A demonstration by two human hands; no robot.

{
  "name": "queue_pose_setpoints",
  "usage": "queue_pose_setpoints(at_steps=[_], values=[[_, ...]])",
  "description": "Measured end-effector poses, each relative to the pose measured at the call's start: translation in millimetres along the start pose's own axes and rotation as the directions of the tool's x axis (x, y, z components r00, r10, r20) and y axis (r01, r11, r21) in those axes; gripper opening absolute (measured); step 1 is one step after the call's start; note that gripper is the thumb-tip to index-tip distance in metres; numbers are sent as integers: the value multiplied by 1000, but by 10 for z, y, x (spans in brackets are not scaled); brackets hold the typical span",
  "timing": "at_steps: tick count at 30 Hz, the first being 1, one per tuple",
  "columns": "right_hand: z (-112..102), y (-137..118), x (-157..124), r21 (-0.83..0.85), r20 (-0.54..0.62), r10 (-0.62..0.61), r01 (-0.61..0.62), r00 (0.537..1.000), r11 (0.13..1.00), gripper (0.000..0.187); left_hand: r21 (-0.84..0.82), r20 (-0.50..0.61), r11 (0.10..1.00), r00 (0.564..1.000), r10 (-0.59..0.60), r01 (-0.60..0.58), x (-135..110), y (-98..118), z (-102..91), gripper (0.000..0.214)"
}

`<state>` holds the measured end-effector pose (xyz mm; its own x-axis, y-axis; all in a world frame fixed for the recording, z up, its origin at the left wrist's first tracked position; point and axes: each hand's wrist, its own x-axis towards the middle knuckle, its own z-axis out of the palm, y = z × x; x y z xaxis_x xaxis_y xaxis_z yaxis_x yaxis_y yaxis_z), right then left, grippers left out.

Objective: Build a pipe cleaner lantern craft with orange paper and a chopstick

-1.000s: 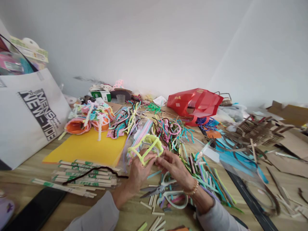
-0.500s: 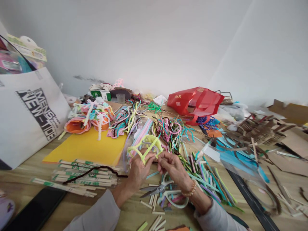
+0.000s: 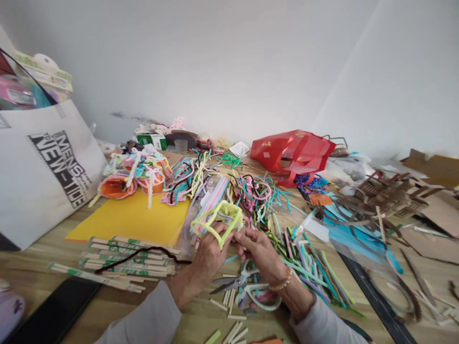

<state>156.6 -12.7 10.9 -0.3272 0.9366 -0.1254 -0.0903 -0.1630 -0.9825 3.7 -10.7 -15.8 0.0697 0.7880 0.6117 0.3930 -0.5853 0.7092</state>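
Observation:
My left hand and my right hand meet above the wooden table, both pinching a yellow-green fuzzy pipe-cleaner frame shaped like an open box. Just below my right wrist lie steel scissors with pale loop handles. A loose heap of multicoloured pipe cleaners rises behind my hands. To my left, a dark brown pipe cleaner lies across bundled paper-sleeved chopsticks. A beaded bracelet circles my right wrist.
A yellow card sheet and orange pipe-cleaner flowers lie left. A white printed tote bag stands at far left, a red bag behind. Cardboard strips cover the right. A black phone lies near the front edge.
The pipe-cleaner frame has turned a little between my fingers, and my hands have shifted slightly. The view has also moved slightly.

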Motion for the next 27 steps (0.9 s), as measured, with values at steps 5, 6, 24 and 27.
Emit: queue_pose_setpoints(at_steps=[5,6,24,27], values=[[1,35,18,54,-15,23,-22,1000,998,39,242,-26,949,977,213,-201,-7,-41,43,23],[3,39,22,56,-21,29,-28,999,998,38,288,-18,928,968,252,-236,-7,-41,44,24],[-127,36,-92,-905,409,-555,398,724,-147,22,-118,209,928,923,-324,352,154,93,-33,18],[-113,20,-70,-912,184,-551,350,814,213,24,-118,180,920,919,-351,374,158,86,-52,17]])
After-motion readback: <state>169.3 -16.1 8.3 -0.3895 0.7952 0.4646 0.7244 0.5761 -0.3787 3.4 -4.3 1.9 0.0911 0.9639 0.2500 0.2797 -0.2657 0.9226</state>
